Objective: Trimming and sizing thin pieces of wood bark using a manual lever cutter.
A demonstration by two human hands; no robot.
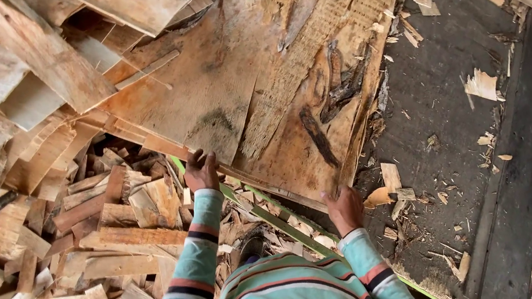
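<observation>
Left hand (pixel 201 172) and right hand (pixel 345 209) both curl over the near edge of the veneer sheet (pixel 256 81), which spreads toward 12 o'clock. Likely light, floppy, brittle; 2 edge grips suit.

Long sleeves (pixel 193 273) striped teal, white, coral — thin dark bands between.

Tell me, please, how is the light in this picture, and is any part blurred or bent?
In the head view, the light is soft daylight without glare; the large veneer sheet looks sharp, the left hand and right hand too; the dark floor is dim; the edges bend slightly from the wide lens.
</observation>
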